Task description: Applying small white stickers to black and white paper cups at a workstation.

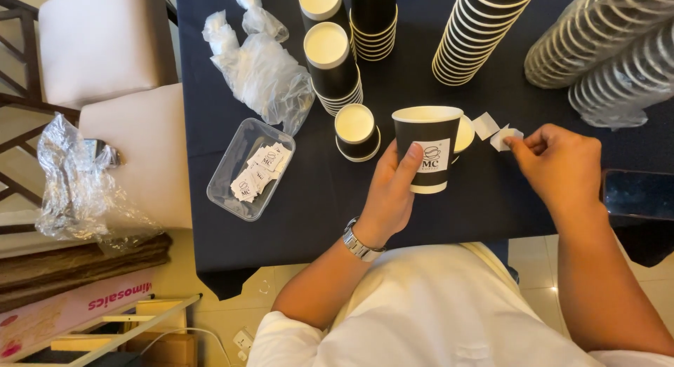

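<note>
a dark tablecloth (316, 198) covers the table, and most of the far side is taken by tall stacks of black paper cups (477, 34), lying or leaning at the far right and centre, none showing a label from this angle. shorter stacks (333, 65) stand far left of centre beside crumpled clear plastic wrap (263, 69). judged from that, most cups are unlabelled and the work looks early on. near the left edge sits a clear plastic tray (251, 169) with a good number of small white stickers (258, 172) in it.

the cup in hand (427, 148) already wears a white sticker on its near face; it stands upright on the cloth at centre. the left hand (390, 191) wraps round its left side, thumb across the front, wrist bent inward, with a metal watch (361, 244) on it. the right hand (562, 167) lies to the right, fingers curled, pinching a small white backing scrap (507, 137) between thumb and forefinger; it may be a peeled liner, though the view is too small to tell.
</note>
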